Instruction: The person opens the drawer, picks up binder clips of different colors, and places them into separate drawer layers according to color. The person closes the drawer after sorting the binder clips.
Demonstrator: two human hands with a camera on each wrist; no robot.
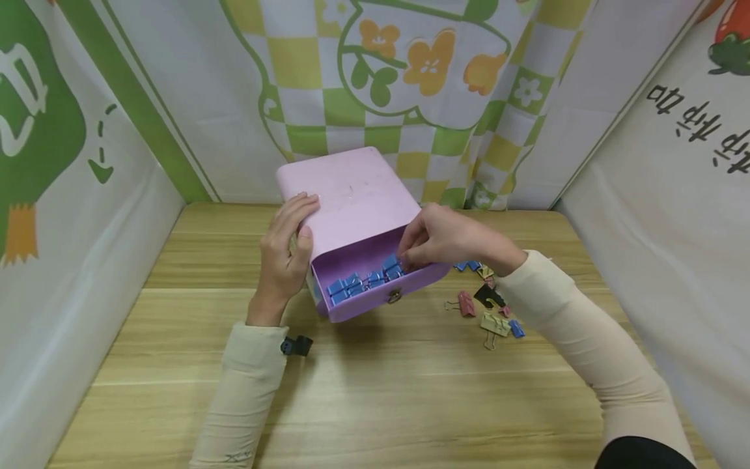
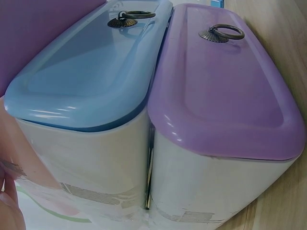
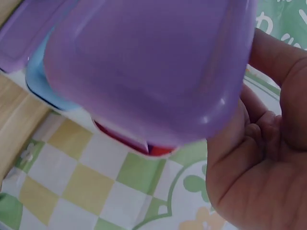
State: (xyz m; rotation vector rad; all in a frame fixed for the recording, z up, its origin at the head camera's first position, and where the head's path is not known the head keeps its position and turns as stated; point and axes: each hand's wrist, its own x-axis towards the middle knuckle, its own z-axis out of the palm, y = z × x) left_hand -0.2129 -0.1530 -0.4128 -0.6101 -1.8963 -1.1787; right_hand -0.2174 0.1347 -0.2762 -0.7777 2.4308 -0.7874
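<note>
A pink drawer box point(image 1: 346, 195) stands on the table with its purple top drawer point(image 1: 366, 307) pulled out. Several blue binder clips point(image 1: 353, 284) lie in a row inside. My right hand point(image 1: 439, 238) reaches into the drawer's right end, thumb and fingertips pinching at a blue binder clip point(image 1: 391, 266); the fingertips are partly hidden. From the right wrist, the palm point(image 3: 259, 167) shows beside the purple drawer front point(image 3: 153, 72). My left hand point(image 1: 284, 251) rests on the box's left edge, fingers extended over the top and thumb near the front.
Loose binder clips lie right of the box: red point(image 1: 465, 304), black point(image 1: 489, 296), yellow point(image 1: 495, 324) and blue point(image 1: 516, 328). Below the pulled-out drawer, a blue drawer point(image 2: 91, 72) and another purple drawer point(image 2: 225, 91) are closed. A checked curtain point(image 1: 410, 130) hangs behind.
</note>
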